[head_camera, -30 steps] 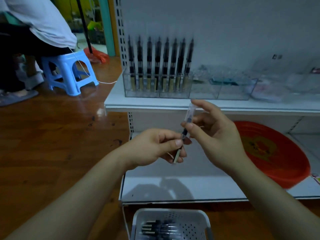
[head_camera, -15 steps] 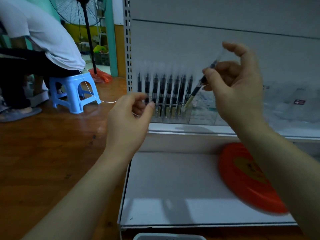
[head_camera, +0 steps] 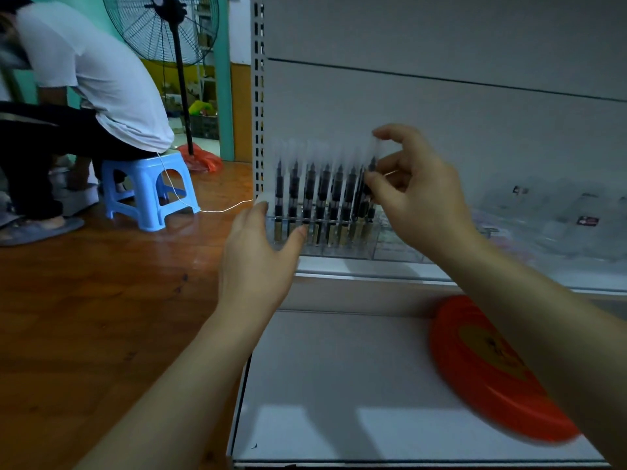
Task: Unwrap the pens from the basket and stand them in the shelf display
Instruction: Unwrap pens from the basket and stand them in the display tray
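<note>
Several black pens (head_camera: 319, 198) with clear caps stand upright in a row inside a clear display box (head_camera: 339, 250) on the white shelf. My right hand (head_camera: 417, 195) pinches one more pen (head_camera: 369, 179) upright at the right end of that row, its lower end down among the others. My left hand (head_camera: 258, 252) is at the box's left front corner, thumb across the front and fingers spread, holding nothing that I can see. The basket is out of view.
A red round dish (head_camera: 492, 368) lies on the lower white shelf (head_camera: 339, 385). Clear packets (head_camera: 559, 225) lie to the right on the upper shelf. On the left, a person sits on a blue stool (head_camera: 149, 188) beside a standing fan (head_camera: 163, 28).
My right hand has brought the pen down from above the row into the display's right end. My left hand has moved up to the box's left corner. My view has lifted off the basket.
</note>
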### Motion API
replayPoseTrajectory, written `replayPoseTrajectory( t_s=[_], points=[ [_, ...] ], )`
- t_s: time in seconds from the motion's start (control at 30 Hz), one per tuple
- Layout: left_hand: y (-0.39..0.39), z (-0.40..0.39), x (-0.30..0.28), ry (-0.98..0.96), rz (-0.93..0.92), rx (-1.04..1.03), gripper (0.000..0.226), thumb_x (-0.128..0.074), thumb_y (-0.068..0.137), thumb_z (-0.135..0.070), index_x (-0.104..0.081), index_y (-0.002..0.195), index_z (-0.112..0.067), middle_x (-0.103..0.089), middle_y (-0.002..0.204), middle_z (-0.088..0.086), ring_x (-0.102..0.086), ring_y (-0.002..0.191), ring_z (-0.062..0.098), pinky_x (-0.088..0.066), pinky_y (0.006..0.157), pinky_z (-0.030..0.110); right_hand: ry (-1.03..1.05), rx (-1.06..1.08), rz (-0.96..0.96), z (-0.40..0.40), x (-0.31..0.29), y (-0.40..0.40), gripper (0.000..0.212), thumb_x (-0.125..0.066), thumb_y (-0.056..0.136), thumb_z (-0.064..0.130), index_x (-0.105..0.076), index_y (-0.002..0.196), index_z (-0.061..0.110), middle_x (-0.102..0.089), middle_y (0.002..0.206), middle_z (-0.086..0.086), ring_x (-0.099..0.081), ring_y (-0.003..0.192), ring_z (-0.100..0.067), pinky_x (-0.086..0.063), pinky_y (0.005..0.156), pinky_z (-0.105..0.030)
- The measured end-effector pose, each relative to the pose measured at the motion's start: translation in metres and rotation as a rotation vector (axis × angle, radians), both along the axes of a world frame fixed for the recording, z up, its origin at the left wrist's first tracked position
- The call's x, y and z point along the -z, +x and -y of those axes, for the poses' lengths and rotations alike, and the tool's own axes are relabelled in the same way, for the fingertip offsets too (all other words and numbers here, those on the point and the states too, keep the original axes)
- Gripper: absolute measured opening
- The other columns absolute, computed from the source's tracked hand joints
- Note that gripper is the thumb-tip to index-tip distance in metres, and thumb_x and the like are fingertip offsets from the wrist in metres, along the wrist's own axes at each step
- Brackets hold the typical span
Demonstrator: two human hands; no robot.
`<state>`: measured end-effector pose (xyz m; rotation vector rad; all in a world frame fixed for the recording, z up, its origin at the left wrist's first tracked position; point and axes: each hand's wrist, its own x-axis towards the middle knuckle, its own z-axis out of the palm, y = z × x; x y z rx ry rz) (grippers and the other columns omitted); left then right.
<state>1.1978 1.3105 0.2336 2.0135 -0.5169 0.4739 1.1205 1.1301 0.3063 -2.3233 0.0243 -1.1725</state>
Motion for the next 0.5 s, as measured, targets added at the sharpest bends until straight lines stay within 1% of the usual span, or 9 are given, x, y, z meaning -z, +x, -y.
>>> replayPoseTrajectory(
  t_s=[0.07, 0.23, 0.37, 0.43, 0.5],
  points=[
    [-0.001, 0.000, 0.000, 0.009, 0.006, -0.004, 0.066, -0.063, 0.093, -0.045, -0.042, 0.148, -0.016, -0.050, 0.146, 0.002, -0.048, 0.132, 0.021, -0.042, 0.103, 0.037, -0.004, 0.015, 0.016, -0.001, 0.001, 0.001, 0.041, -0.065, 0.093, 0.015, -0.053, 0.131, 0.026, -0.063, 0.086, 0.005, -0.069, 0.073, -0.016, -0.057, 0.074, -0.042],
    [-0.001, -0.001, 0.001, 0.016, 0.020, 0.004, 0.065, -0.064, 0.093, -0.043, -0.042, 0.148, -0.016, -0.049, 0.147, 0.002, -0.047, 0.134, 0.021, -0.040, 0.103, 0.035, -0.094, 0.078, -0.047, -0.002, 0.009, 0.002, 0.042, -0.063, 0.095, 0.017, -0.051, 0.134, 0.027, -0.064, 0.089, 0.008, -0.067, 0.070, -0.012, -0.053, 0.067, -0.029],
    [-0.001, -0.001, 0.001, 0.013, 0.020, 0.007, 0.066, -0.064, 0.093, -0.043, -0.042, 0.148, -0.017, -0.049, 0.148, 0.001, -0.047, 0.133, 0.021, -0.041, 0.103, 0.036, -0.053, 0.084, -0.055, -0.002, 0.011, 0.002, 0.043, -0.062, 0.096, 0.018, -0.049, 0.136, 0.029, -0.065, 0.090, 0.008, -0.068, 0.072, -0.012, -0.056, 0.069, -0.033],
    [-0.001, -0.001, 0.001, 0.012, 0.016, 0.021, 0.066, -0.064, 0.093, -0.043, -0.040, 0.149, -0.017, -0.047, 0.149, 0.001, -0.046, 0.134, 0.020, -0.040, 0.103, 0.035, -0.052, 0.083, -0.052, -0.002, 0.012, 0.001, 0.045, -0.062, 0.097, 0.018, -0.048, 0.138, 0.029, -0.064, 0.090, 0.009, -0.068, 0.073, -0.009, -0.054, 0.068, -0.028],
    [-0.001, -0.002, 0.000, 0.013, 0.014, 0.039, 0.067, -0.064, 0.093, -0.042, -0.039, 0.150, -0.018, -0.046, 0.150, 0.000, -0.046, 0.135, 0.020, -0.039, 0.102, 0.033, -0.054, 0.078, -0.047, -0.004, 0.015, 0.000, 0.051, -0.063, 0.096, 0.016, -0.046, 0.142, 0.029, -0.062, 0.090, 0.011, -0.066, 0.073, -0.007, -0.050, 0.066, -0.019]
  ],
)
